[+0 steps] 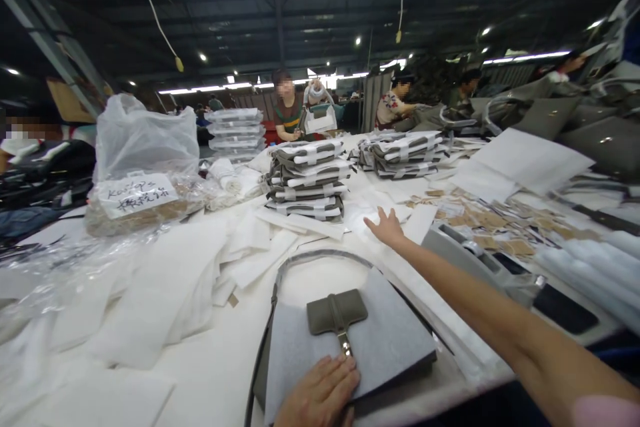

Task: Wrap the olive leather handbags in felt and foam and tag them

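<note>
A grey-green handbag (337,312) lies at the table's front edge, with white tissue paper (393,337) over its body and its strap looped out behind it. My left hand (323,392) rests flat on the bag just below the metal clasp, fingers extended and close to one another. Stretched far forward, my right hand (385,227) is above white paper sheets to the right of a stack of wrapped bags (307,180). Its fingers are spread and nothing is in them.
White sheets (165,287) cover the left side. A clear plastic bag (145,160) stands behind them. At right are a grey machine (520,280), brown tags (480,213) and more bags. Several people work beyond, one facing this table (290,110).
</note>
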Action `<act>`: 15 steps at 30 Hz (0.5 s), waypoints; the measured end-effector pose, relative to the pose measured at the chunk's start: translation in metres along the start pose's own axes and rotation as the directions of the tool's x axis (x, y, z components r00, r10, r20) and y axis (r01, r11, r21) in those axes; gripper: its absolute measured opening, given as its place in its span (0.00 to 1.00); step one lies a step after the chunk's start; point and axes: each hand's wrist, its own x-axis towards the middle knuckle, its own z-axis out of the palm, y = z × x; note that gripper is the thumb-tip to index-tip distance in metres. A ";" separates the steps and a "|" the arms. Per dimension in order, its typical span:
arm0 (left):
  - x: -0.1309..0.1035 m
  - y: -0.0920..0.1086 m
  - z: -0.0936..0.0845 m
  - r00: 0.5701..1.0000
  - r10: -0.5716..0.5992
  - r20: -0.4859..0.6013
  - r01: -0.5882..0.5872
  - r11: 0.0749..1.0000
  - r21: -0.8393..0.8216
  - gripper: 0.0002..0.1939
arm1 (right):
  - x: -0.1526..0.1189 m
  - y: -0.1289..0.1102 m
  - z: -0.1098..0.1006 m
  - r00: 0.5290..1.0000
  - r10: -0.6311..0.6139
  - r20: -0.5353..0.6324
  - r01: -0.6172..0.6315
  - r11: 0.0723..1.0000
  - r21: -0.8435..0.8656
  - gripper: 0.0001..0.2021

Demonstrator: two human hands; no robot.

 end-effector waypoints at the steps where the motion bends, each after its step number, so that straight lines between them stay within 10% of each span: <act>1: -0.003 -0.004 0.005 0.999 0.035 -0.014 -0.035 0.999 0.027 0.16 | 0.012 0.003 0.005 0.996 0.093 -0.012 -0.093 0.996 -0.011 0.42; 6: -0.010 -0.014 0.014 0.991 0.131 -0.028 -0.128 0.988 0.087 0.17 | 0.039 0.012 0.023 0.951 0.308 -0.039 -0.309 0.950 -0.046 0.44; 15: 0.002 0.007 -0.001 0.999 -0.051 -0.011 0.051 0.998 -0.024 0.19 | 0.043 0.036 -0.004 0.920 0.389 -0.040 -0.391 0.915 -0.097 0.22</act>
